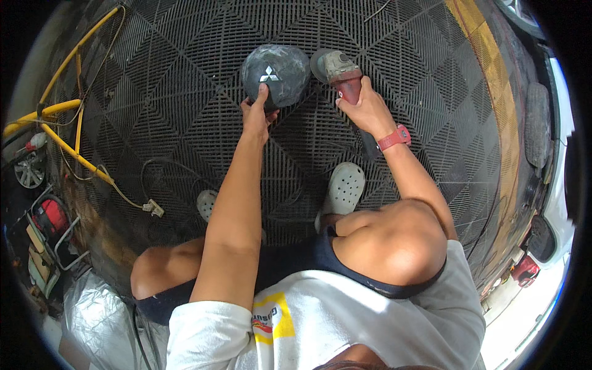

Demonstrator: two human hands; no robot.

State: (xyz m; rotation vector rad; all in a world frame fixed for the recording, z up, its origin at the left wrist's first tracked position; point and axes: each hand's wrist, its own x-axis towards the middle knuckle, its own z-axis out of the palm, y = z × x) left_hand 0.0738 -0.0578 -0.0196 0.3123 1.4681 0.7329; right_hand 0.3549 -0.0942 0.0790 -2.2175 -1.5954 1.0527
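Observation:
A dark grey, rounded plastic-looking piece [280, 68] with a scuffed, dusty surface and a small silver emblem is held out in front of me. My left hand [258, 117] grips its lower edge, thumb on the face and fingers curled behind. Just to its right is an angle grinder [348, 89] with a grey head and red body, its round disc at the left end facing the piece. My right hand [371, 112] is wrapped around the grinder's body, a red watch band on that wrist. Disc and piece lie close together with a small gap between them.
Beneath is a dark slatted mat floor [185, 80]. A yellow tubular frame [61, 111] stands at left, with a plug on a cable [153, 208] near it. A tyre [538, 126] and white vehicle body are at right. My feet wear pale clogs [346, 185].

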